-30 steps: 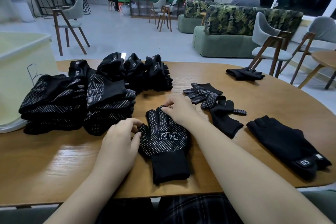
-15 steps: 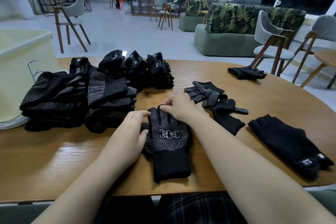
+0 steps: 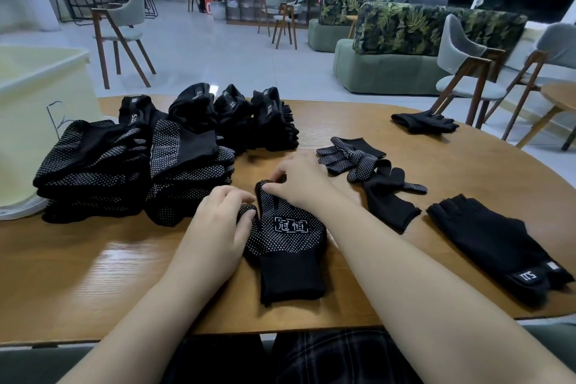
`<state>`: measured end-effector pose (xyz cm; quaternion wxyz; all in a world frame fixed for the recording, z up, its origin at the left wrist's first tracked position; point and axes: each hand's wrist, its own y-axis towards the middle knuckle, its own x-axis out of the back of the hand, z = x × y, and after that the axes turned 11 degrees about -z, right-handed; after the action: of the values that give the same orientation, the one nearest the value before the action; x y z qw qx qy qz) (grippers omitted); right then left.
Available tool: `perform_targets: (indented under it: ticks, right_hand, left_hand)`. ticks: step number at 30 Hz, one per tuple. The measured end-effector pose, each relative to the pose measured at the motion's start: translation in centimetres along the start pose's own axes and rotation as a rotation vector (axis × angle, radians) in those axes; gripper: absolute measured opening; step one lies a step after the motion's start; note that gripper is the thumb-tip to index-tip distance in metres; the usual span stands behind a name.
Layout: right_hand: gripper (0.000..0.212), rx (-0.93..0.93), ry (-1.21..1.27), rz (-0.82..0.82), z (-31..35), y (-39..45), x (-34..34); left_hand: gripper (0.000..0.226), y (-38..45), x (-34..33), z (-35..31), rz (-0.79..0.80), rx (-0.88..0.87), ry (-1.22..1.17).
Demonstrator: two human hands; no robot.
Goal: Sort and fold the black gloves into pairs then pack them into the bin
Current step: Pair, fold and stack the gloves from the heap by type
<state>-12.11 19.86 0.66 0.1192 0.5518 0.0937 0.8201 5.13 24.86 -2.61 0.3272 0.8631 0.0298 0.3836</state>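
A black dotted glove (image 3: 288,246) with a white logo lies flat in front of me, cuff toward me. My left hand (image 3: 215,227) pinches its thumb at the left edge. My right hand (image 3: 299,178) pinches the fingertips at the far end. Folded dotted pairs are stacked at the left (image 3: 93,162) and centre-left (image 3: 187,165). Behind them stand folded plain black pairs (image 3: 237,115). The pale yellow bin (image 3: 34,109) stands at the far left.
Loose dotted gloves (image 3: 355,159) and a plain black one (image 3: 389,199) lie right of my hands. A fingerless glove (image 3: 498,243) lies near the right edge, another glove (image 3: 424,123) at the far right. Chairs and sofas stand beyond the wooden table (image 3: 93,284).
My left hand has closed its fingers onto the glove's thumb. My right hand stays at the fingertips, which look gathered and shortened compared with before.
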Motion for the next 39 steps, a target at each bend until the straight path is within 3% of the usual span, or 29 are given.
perform_targets:
  ticks: [5,9,12,18,23,27,31,35,39]
  right_hand:
    - [0.016,0.007,0.030,-0.081,0.0,-0.2,-0.3]
    - [0.017,0.053,0.060,-0.127,-0.2,-0.5,-0.6]
    - [0.017,0.085,0.088,-0.140,-0.5,-0.7,-0.5]
    - [0.016,0.264,0.286,-0.225,-2.1,-4.3,0.2]
    - [0.012,0.358,0.466,-0.133,-4.0,-9.8,1.9]
    - [0.023,0.398,0.461,-0.096,-4.7,-12.9,2.9]
    - [0.039,0.367,0.378,0.075,-5.2,-14.3,3.6]
    - [0.030,0.361,0.353,0.112,-5.7,-14.2,3.5]
    - [0.020,0.327,0.407,0.043,-5.5,-13.9,2.9]
  left_hand:
    - [0.030,-1.0,0.4,0.6,0.091,0.026,-0.021]
    - [0.067,-1.2,0.4,0.6,0.207,0.013,-0.054]
    - [0.078,-1.4,0.4,0.8,0.245,-0.010,-0.022]
    - [0.056,-1.8,0.7,0.9,0.234,-0.160,-0.136]
    - [0.027,-2.7,2.0,0.5,0.282,-0.291,-0.299]
    - [0.032,-3.1,2.7,0.7,0.340,-0.320,-0.281]
    - [0.031,-2.9,2.9,0.6,0.415,-0.270,-0.264]
    - [0.031,-2.6,2.7,0.6,0.443,-0.252,-0.271]
    - [0.025,-2.7,2.4,0.4,0.393,-0.242,-0.285]
